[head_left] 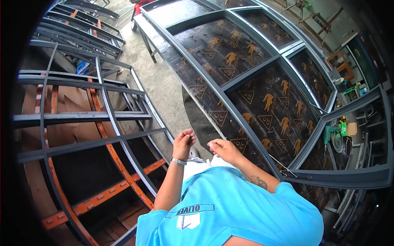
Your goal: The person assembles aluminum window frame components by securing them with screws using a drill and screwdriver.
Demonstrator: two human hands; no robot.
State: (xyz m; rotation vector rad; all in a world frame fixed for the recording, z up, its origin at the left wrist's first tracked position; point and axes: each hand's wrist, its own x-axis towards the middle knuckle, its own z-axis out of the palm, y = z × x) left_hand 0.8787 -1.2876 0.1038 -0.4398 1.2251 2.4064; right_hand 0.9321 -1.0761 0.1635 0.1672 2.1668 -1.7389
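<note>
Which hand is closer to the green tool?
Right. The right hand is left of the green tool, not touching it; the left hand is farther left.

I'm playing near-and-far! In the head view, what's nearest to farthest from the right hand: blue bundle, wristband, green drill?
1. Wristband: just left of the right hand.
2. Green drill: off to the right.
3. Blue bundle: far upper left.

Grey concrete floor (pixel 154 80) — mottled, unevenly lit
</note>
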